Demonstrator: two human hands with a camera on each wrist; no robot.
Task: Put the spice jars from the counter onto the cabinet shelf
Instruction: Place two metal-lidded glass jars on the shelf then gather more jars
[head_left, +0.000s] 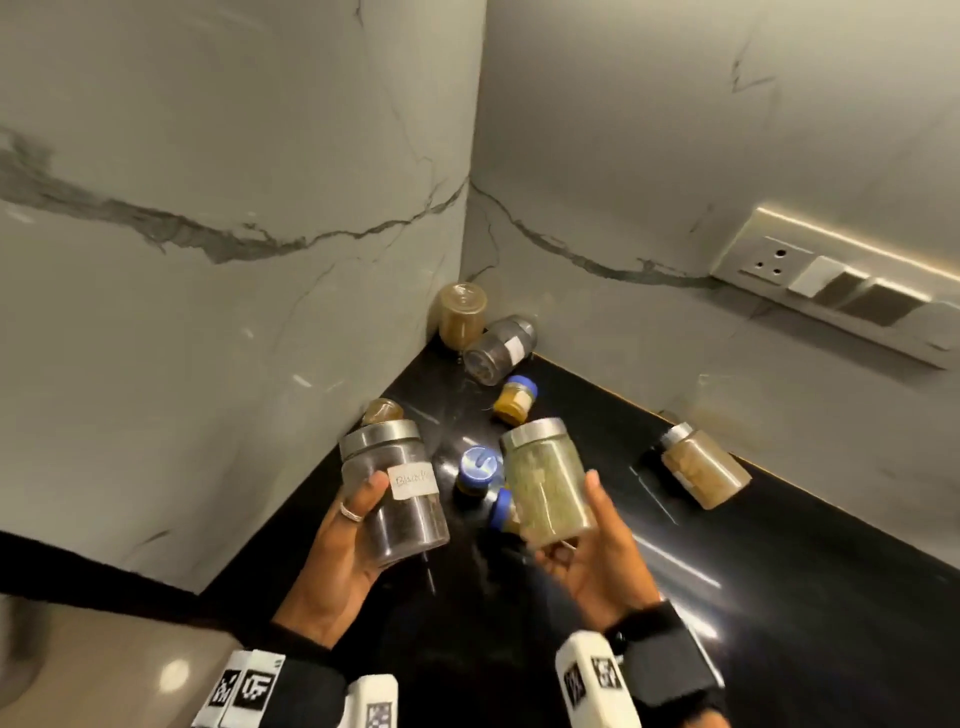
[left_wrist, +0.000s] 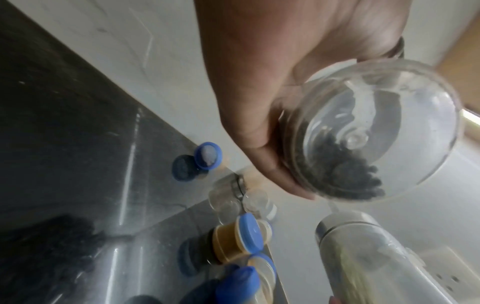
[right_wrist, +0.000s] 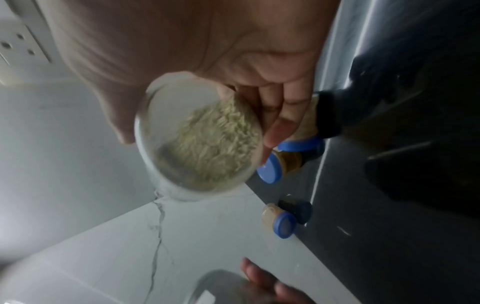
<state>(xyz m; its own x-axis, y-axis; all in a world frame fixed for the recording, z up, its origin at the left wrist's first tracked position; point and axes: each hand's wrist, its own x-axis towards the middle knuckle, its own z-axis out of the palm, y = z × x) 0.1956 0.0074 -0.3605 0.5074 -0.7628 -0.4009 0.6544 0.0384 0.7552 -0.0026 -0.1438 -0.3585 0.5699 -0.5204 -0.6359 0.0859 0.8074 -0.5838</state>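
My left hand (head_left: 347, 545) grips a clear jar of black peppercorns (head_left: 396, 493) with a steel lid and a white label, held above the black counter (head_left: 727, 597). From below, the left wrist view shows that peppercorn jar (left_wrist: 369, 131) with my left hand (left_wrist: 272, 86) round it. My right hand (head_left: 602, 561) grips a steel-lidded jar of pale green seeds (head_left: 548, 480); the seed jar's base (right_wrist: 200, 135) fills the right wrist view under my right hand (right_wrist: 213, 51). Several more spice jars lie on the counter: two large ones in the corner (head_left: 462, 314), blue-lidded small ones (head_left: 514, 397), and a tan one (head_left: 701, 465) at the right.
Grey marble walls (head_left: 234, 260) meet in the corner behind the jars. A socket and switch panel (head_left: 841, 288) is on the right wall. A blue-lidded jar (head_left: 478, 470) stands between my hands. The counter's near right part is bare black stone.
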